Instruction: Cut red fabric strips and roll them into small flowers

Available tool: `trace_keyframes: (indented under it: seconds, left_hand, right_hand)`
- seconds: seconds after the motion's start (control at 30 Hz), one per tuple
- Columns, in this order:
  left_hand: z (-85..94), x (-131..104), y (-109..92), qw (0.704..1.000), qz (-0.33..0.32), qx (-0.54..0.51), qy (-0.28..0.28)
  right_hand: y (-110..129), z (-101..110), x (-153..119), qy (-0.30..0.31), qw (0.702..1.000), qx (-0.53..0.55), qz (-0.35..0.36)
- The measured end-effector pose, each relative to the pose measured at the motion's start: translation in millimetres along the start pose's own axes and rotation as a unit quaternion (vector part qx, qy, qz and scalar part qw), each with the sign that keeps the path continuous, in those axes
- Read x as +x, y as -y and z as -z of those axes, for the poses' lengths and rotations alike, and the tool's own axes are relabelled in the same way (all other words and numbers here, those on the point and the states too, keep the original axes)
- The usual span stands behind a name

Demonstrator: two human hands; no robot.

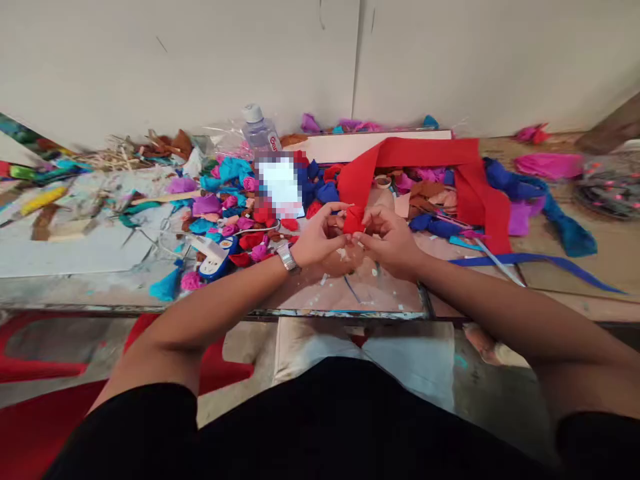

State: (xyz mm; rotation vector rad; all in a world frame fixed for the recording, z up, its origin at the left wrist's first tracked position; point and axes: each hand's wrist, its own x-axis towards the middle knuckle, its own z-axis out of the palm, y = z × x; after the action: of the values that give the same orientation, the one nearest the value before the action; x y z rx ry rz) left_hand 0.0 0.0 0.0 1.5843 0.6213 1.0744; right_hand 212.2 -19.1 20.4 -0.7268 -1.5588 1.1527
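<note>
Near the middle of the table, my left hand (323, 237) and my right hand (390, 239) meet around a small rolled end of red crepe strip (355, 219). Fingers of both hands pinch it from either side. From the rolled end, the long red strip (425, 153) runs up behind the hands, then bends down to the right. Several blue, red and pink crepe pieces (328, 193) lie just beyond my left hand. A small roll (383, 181) stands behind my right hand.
A clear bottle (261, 135) with a white cap stands at the back. A pixelated bright device (281, 185) lies before it. On the left are a blue and white power strip (219, 261) and a white board (75, 247). A blue strip (550, 259) lies at right.
</note>
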Motion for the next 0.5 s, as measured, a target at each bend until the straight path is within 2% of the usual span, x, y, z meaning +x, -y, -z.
trace_keyframes:
  seconds: [0.23, 0.4, 0.5]
  left_hand:
    - [-3.1, -0.6, -3.2, 1.0, -0.014, -0.007, 0.003]
    - [-8.6, -2.1, -10.6, 0.999, -0.035, -0.01, -0.005]
    - [-9.8, -2.5, -13.6, 0.999, -0.045, 0.003, -0.022]
  right_hand:
    - [-2.3, -0.7, -0.5, -0.021, 0.999, -0.014, -0.023]
    - [1.3, 6.2, 3.8, 0.029, 0.999, 0.001, -0.03]
    - [1.3, 7.1, 4.4, 0.029, 0.999, 0.005, -0.035]
